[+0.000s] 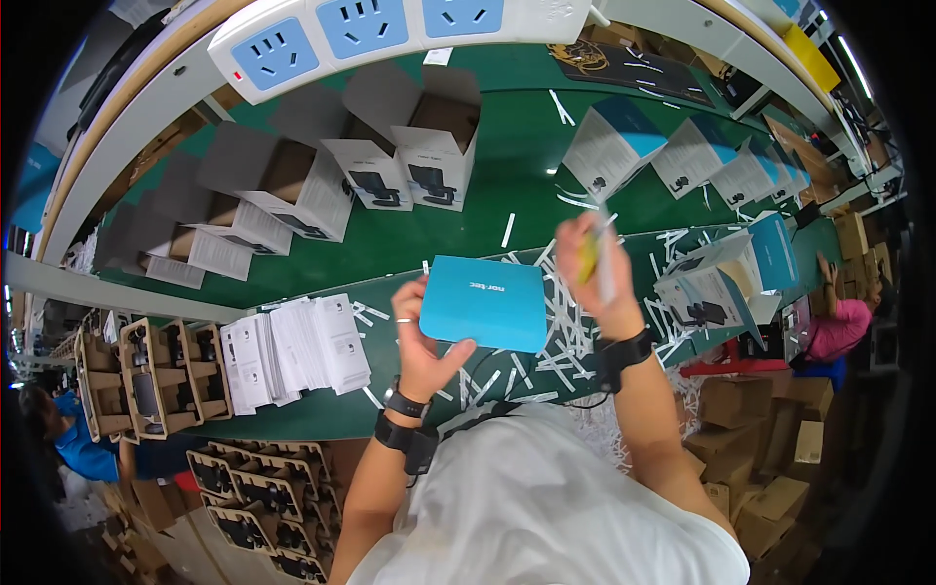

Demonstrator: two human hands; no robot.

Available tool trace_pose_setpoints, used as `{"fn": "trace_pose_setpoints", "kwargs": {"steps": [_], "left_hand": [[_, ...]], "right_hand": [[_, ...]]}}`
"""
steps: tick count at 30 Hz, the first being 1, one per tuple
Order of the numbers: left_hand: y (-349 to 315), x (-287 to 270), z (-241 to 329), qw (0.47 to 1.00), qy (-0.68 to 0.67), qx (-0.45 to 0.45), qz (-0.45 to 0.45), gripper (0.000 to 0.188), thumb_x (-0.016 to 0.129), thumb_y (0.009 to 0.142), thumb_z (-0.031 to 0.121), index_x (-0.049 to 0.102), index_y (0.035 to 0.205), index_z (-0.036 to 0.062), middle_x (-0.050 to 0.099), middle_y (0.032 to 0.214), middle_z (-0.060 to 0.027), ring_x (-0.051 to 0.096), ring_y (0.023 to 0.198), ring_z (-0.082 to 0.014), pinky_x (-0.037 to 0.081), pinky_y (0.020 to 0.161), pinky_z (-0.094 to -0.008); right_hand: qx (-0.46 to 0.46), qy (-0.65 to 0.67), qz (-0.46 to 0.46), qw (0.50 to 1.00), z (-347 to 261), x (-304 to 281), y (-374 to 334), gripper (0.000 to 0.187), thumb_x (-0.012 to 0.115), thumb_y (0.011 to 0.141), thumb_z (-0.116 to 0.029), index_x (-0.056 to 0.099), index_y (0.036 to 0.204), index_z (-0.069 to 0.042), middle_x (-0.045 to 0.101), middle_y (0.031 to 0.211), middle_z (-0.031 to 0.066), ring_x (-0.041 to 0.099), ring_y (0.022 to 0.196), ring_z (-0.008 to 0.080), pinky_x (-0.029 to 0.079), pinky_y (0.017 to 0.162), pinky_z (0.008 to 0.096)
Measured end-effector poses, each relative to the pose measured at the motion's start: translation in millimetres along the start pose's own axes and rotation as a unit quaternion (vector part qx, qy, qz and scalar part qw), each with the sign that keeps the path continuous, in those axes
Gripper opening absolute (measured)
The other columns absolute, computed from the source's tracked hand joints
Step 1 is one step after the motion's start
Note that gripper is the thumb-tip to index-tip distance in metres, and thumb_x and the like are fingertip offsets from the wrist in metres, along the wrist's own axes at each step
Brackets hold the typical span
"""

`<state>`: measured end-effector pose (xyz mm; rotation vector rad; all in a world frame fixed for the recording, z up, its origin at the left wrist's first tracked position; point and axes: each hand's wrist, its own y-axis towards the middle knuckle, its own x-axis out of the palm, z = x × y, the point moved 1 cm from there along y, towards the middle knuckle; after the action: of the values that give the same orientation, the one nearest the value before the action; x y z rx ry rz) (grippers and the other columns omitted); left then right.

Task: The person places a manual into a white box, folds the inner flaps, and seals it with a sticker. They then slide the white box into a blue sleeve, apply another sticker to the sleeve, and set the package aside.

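Note:
My left hand point(426, 343) grips a closed blue box point(485, 303) by its left side and underside, holding it above the green work surface point(507, 175). To the right, my right hand point(589, 268) is raised and blurred, closed on a small yellow object point(588, 256) with a white strip point(605, 261) hanging beside it. The box's right edge sits a short way from that hand. Both wrists wear dark bands.
Open white product boxes point(429, 156) stand in rows on the green belt, more closed ones point(682, 156) at right. Stacks of white leaflets point(297, 351) lie left of me, cardboard trays with dark parts point(146, 375) beyond. White paper strips point(565, 341) litter the surface. Other people work at both sides.

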<state>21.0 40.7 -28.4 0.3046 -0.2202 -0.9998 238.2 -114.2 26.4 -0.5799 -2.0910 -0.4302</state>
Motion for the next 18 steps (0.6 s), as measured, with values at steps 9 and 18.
{"fn": "trace_pose_setpoints", "kwargs": {"steps": [9, 18], "left_hand": [[7, -25, 8, 0.987, 0.135, 0.001, -0.09, 0.068, 0.088, 0.072, 0.011, 0.062, 0.134, 0.0078, 0.043, 0.151, -0.0158, 0.036, 0.146, -0.0383, 0.037, 0.115, -0.048], [-5, -40, -5, 0.936, 0.32, 0.11, -0.092, 0.058, 0.092, 0.065, 0.02, 0.073, 0.121, 0.0158, 0.048, 0.149, -0.0124, 0.037, 0.143, -0.044, 0.041, 0.111, -0.0533]], "right_hand": [[-0.087, -0.688, 0.058, 0.718, 36, 24, -92, 0.049, 0.086, 0.074, -0.013, 0.071, 0.12, -0.008, 0.063, 0.096, 0.0051, 0.058, 0.079, 0.0147, 0.048, 0.067, 0.0274], [-0.223, -0.744, 0.067, 0.626, 85, 3, -101, 0.043, 0.087, 0.071, -0.005, 0.076, 0.113, -0.008, 0.059, 0.095, 0.0058, 0.056, 0.069, 0.0143, 0.045, 0.057, 0.0265]]}}
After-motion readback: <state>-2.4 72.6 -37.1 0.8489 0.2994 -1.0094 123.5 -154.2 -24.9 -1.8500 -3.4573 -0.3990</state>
